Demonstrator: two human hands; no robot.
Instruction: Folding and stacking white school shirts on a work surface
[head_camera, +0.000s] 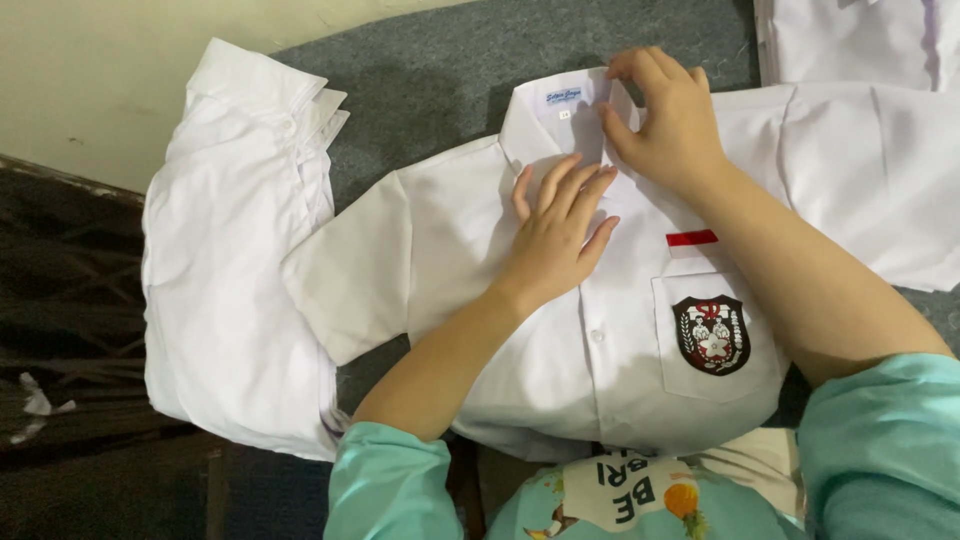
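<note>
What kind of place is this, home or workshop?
Probably a home floor, though a small garment workspace is possible. A white uniform shirt lies flat on grey carpet, a stack of folded white shirts sits beside it, and both hands work at its collar.

Stack of white shirts (235, 260), grey mat (420, 70).

Looks like a home floor setup: grey carpet (420, 60) past the fingertips, white uniform shirts (235, 250) stacked left of them, cream wall (90, 70) behind.
</note>
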